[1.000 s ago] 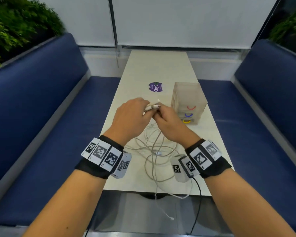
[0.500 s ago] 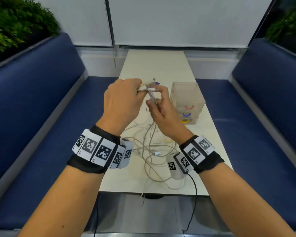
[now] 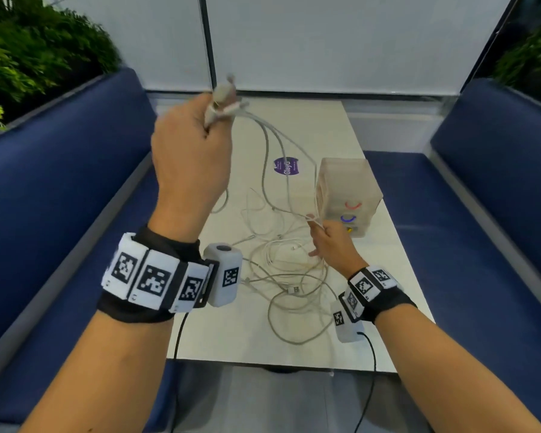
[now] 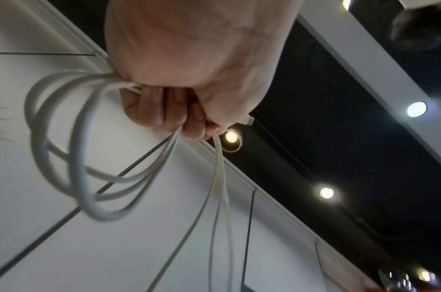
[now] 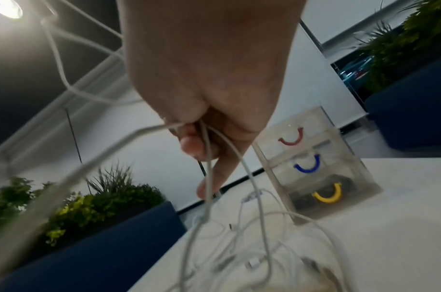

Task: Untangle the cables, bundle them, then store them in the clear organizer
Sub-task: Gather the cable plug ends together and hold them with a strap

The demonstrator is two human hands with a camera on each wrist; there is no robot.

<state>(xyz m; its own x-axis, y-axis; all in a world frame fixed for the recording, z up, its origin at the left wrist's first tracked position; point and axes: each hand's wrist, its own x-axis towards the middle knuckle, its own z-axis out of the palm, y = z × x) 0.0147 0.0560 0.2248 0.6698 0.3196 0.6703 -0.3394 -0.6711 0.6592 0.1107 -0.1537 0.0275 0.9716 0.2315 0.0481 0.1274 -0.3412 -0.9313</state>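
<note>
The tangled white and grey charging cables [image 3: 281, 264] are lying mostly in a loose heap on the pale rectangular table [image 3: 384, 276], with several strands rising out of it to both hands. The left hand [image 3: 191, 145] is raised high above the table, fist curled tight around a bunch of cable ends and a few loops, which the left wrist view is showing hanging from the closed fingers [image 4: 161, 110]. The right hand [image 3: 331, 245] is sitting low, just in front of the clear plastic organizer with red, blue and yellow drawer handles [image 3: 347, 195], pinching a few thin strands between thumb and fingers while the other fingers are pointing down toward the heap.

This looks like the untangling stage, with bundling and storing not yet begun. The strands between the hands are looking fairly taut, so pulling harder is likely to tighten any knot in the heap. Better judgement here: holding the ends steady up high, letting the lower pinch slide along one strand at a time and feeding connectors back through loops. The organizer is standing very near the right hand, so a sweeping pull risks knocking it
</note>
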